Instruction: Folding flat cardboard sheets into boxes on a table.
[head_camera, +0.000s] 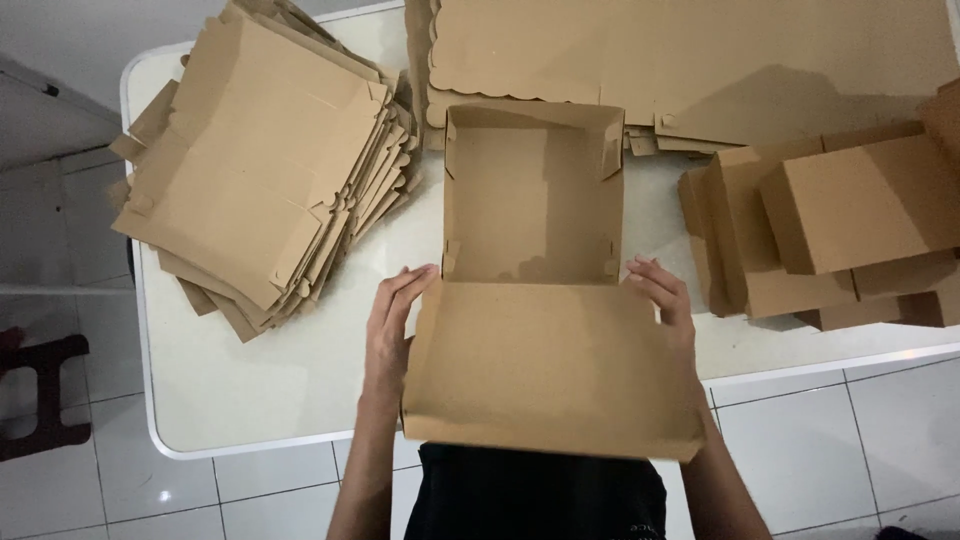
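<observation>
A brown cardboard box (530, 195) sits open on the white table (300, 370), its four walls folded up and its flat lid (550, 375) hanging toward me over the table's edge. My left hand (392, 322) holds the lid's left edge near the hinge, fingers pointing up. At the right end of the hinge my right hand (665, 298) grips the lid's other edge.
A fanned stack of flat cardboard blanks (260, 160) lies at the left. Larger flat sheets with scalloped edges (690, 55) lie at the back. Several folded, closed boxes (850, 230) are piled at the right. White tiled floor and a dark stool (40, 395) lie below.
</observation>
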